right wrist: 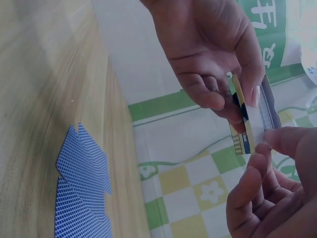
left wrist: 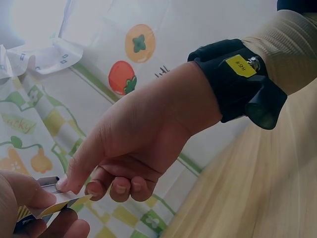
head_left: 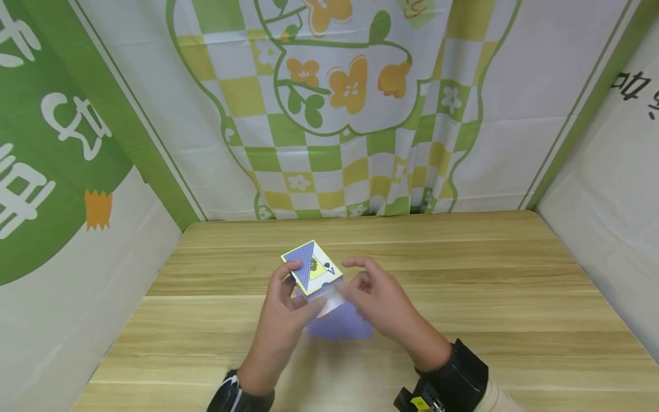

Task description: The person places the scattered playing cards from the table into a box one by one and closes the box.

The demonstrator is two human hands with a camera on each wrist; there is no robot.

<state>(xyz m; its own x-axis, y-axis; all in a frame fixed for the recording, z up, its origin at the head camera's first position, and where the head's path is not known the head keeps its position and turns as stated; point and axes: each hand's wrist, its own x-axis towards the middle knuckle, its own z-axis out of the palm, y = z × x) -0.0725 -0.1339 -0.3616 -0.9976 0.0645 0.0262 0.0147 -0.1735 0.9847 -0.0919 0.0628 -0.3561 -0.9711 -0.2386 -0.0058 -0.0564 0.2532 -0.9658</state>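
Note:
My left hand [head_left: 285, 320] holds a playing-card box [head_left: 313, 268] tilted above the table, fingers on its far side and thumb at its near end. The box face has a blue pattern, a yellow edge and an ace. From that near end a white flap [head_left: 332, 301] sticks out. Thumb and index finger of my right hand [head_left: 383, 300] pinch the flap's edge, as the right wrist view shows of the flap [right wrist: 256, 124]. Below both hands, several playing cards [head_left: 342, 323] with blue patterned backs lie overlapping on the table, partly hidden by the hands in the head view.
The wooden table [head_left: 489, 269] reaches back to a green and yellow checked curtain [head_left: 329, 166]. Printed cloth walls stand at the left [head_left: 103, 274] and right [head_left: 607, 189]. Black straps [head_left: 458, 372] with cameras are worn on both wrists.

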